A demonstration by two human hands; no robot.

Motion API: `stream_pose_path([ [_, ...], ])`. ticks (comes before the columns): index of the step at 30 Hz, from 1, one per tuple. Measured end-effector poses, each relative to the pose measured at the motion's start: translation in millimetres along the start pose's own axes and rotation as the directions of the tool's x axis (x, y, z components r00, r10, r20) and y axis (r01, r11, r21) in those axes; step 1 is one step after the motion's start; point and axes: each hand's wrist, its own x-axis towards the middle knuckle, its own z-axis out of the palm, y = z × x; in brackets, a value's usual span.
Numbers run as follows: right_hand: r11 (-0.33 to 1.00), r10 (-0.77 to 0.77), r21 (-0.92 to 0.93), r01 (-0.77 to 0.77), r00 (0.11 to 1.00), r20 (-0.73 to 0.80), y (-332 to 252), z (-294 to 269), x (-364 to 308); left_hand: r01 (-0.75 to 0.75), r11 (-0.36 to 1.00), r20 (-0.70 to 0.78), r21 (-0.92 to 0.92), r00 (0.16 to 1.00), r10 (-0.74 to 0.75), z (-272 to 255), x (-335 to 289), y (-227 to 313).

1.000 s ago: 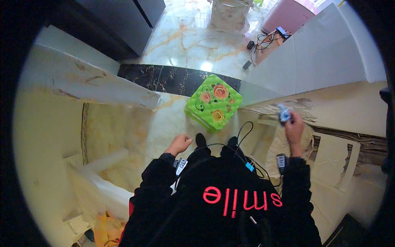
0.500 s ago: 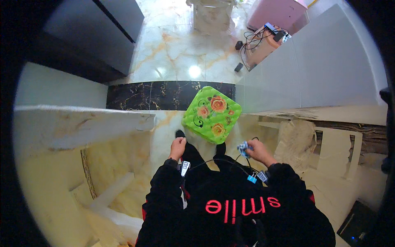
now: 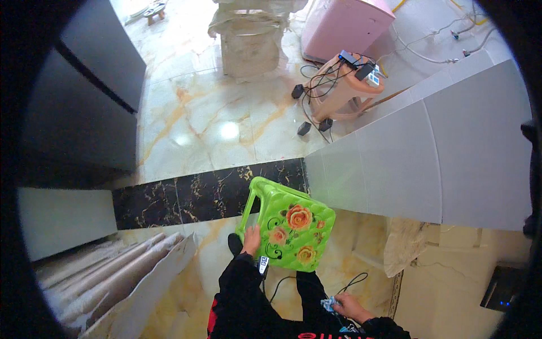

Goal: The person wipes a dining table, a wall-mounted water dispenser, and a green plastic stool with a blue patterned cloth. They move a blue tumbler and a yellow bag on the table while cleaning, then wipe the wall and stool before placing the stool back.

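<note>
A green stool (image 3: pixel 293 236) with a rose-patterned, quilted-looking top is in front of my legs. A green loop like a handle runs along its left side. My left hand (image 3: pixel 252 240) is at that loop, its fingers closed over the lower part. Low on the right, my right hand (image 3: pixel 351 308) is closed on a small crumpled blue-and-white cloth (image 3: pixel 329 305). A small white device (image 3: pixel 263 264) sits at my left wrist, and a black cable hangs between my arms.
A dark cabinet (image 3: pixel 84 113) stands at the left, a grey panel (image 3: pixel 389 158) at the right. Ahead are a peach stool (image 3: pixel 350 93) bearing cables and adapters, a pink box-shaped appliance (image 3: pixel 347 28) and a covered chair (image 3: pixel 248 51). Rolled sheets (image 3: pixel 135 271) lean lower left.
My left hand has gone from hanging beside my leg to the green stool's side loop. The view has shifted up and ahead. My right hand keeps the cloth.
</note>
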Motion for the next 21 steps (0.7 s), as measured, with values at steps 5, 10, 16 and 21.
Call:
stream_pose_path([
  [5, 0.998, 0.05, 0.027, -0.048, 0.997, -0.06, 12, 2, 5, 0.064, 0.885, 0.198, -0.461, 0.98, 0.032, 15, 39, -16],
  [10, 0.99, 0.114, 0.084, -0.111, 0.993, -0.025, 24, -12, 4, 0.149, 0.873, 0.143, -0.464, 0.985, -0.092, 7, 38, -6],
  [16, 0.992, 0.092, 0.096, -0.082, 0.989, -0.113, 36, -49, 19, 0.212, 0.923, 0.132, -0.321, 0.975, -0.178, -6, 16, 26],
  [21, 0.991, 0.046, 0.132, -0.031, 0.992, -0.118, 37, -49, 25, -0.008, 0.967, 0.072, -0.255, 0.997, 0.027, 18, -27, 79],
])
